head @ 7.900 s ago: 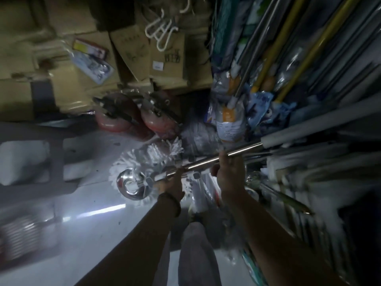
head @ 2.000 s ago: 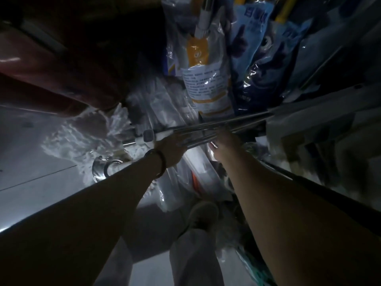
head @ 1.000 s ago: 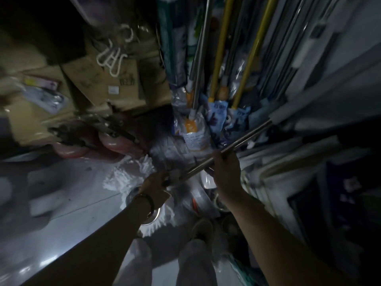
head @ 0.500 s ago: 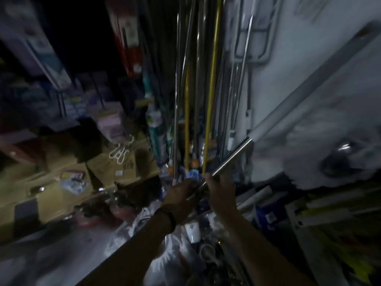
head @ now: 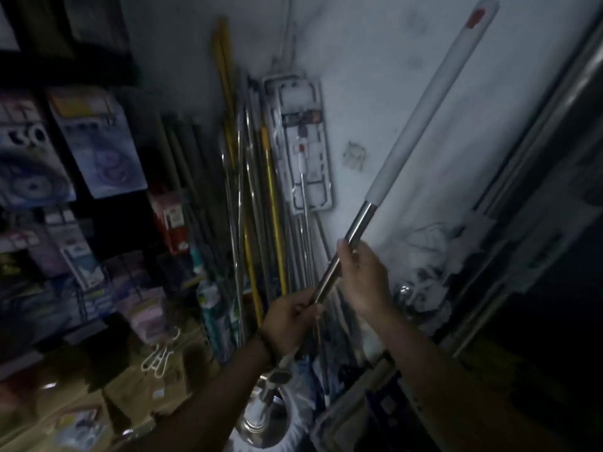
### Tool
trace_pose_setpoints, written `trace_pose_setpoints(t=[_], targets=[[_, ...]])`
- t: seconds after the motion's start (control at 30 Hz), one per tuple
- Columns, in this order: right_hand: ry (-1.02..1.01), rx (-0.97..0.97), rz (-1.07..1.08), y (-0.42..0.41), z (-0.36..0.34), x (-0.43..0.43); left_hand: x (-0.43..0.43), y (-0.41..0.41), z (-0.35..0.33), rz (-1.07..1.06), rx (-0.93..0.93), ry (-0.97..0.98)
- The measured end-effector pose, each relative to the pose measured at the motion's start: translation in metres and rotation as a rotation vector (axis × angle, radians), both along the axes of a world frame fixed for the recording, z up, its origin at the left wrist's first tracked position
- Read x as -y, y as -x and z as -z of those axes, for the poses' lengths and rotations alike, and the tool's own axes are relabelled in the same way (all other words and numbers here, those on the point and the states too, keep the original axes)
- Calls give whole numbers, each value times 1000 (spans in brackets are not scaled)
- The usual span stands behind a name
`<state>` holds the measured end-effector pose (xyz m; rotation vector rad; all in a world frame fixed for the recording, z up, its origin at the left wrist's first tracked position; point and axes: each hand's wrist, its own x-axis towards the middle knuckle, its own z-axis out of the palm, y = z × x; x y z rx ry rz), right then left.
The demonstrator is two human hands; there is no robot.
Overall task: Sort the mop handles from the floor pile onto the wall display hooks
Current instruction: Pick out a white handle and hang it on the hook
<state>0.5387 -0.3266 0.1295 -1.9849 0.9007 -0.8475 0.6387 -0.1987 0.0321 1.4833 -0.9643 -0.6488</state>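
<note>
Firmly curled, the left grip (head: pixel 290 321) wraps the steel shaft of the mop handle (head: pixel 399 151) low down, a dark band (head: pixel 266 349) on its wrist. The right grip (head: pixel 362 278) closes round the same shaft just above it, back of the hand toward the camera. The handle is held off the floor and slants up to the right. Its bare steel gives way above the right grip to a white sleeve with a red mark near the tip, set against the pale wall (head: pixel 375 76) — whether the tip touches it I cannot tell. Below the left wrist the shaft runs down to a chrome disc (head: pixel 261 419) with white strands (head: pixel 301 415) beside it. Just left of the hands, a bundle of steel and yellow poles (head: pixel 248 207) leans in the corner, and a packaged mop frame (head: pixel 300 151) hangs flat on the wall. Further left are dim packaged goods (head: pixel 98 141), white hangers (head: pixel 160 357) and cardboard boxes (head: pixel 130 386).
</note>
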Motion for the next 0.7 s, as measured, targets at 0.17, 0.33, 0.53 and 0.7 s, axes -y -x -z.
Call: trace_pose_setpoints(t=[0.17, 0.33, 0.53, 0.7], targets=[[83, 210, 97, 18, -126, 38, 19, 8, -56, 55, -110, 97], [150, 272, 100, 44, -216, 50, 39, 23, -106, 77, -157, 113], [236, 275, 137, 57, -273, 46, 74, 46, -237, 33, 30, 290], [386, 247, 169, 68, -315, 47, 99, 73, -329, 54, 102, 470]])
